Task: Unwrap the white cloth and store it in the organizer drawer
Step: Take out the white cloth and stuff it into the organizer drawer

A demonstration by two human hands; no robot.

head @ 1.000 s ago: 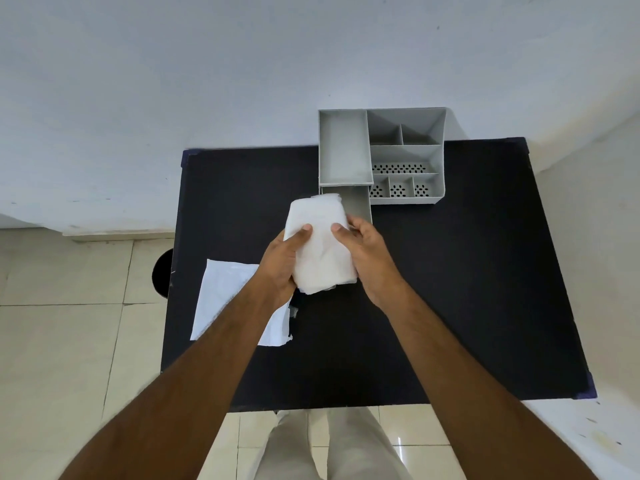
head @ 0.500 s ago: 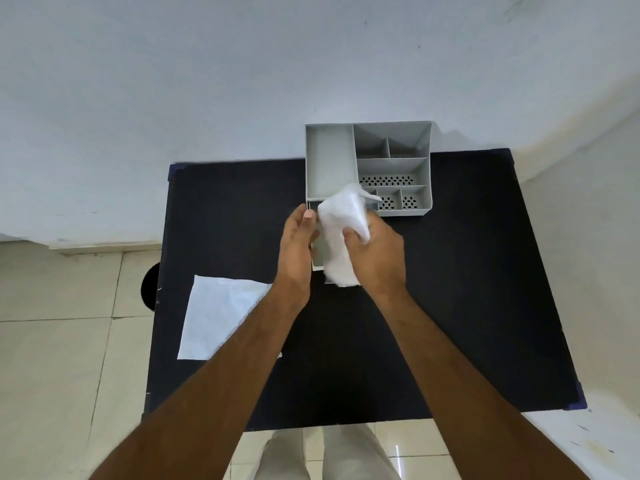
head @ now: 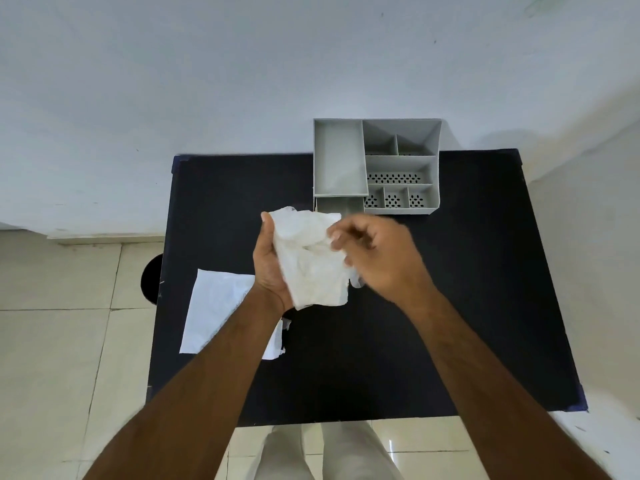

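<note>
I hold the white cloth point(head: 310, 261) crumpled above the middle of the black table point(head: 450, 306). My left hand point(head: 268, 268) grips its left side from below, thumb up at the top corner. My right hand point(head: 377, 254) pinches its right edge with curled fingers and looks blurred. Behind the cloth stands the grey organizer point(head: 377, 164) at the table's far edge. Its drawer point(head: 341, 204) is pulled out toward me under the left compartment, and the cloth hides its front part.
A flat white wrapper sheet point(head: 218, 313) lies on the table's left side, partly under my left forearm. A white wall rises behind the table. Tiled floor and a dark round object point(head: 150, 278) show at the left. My legs appear below the near edge.
The cloth has opened out from a narrow bunch into a wider crumpled sheet. Both hands have drawn back from the drawer toward me, the left one now under the cloth.
</note>
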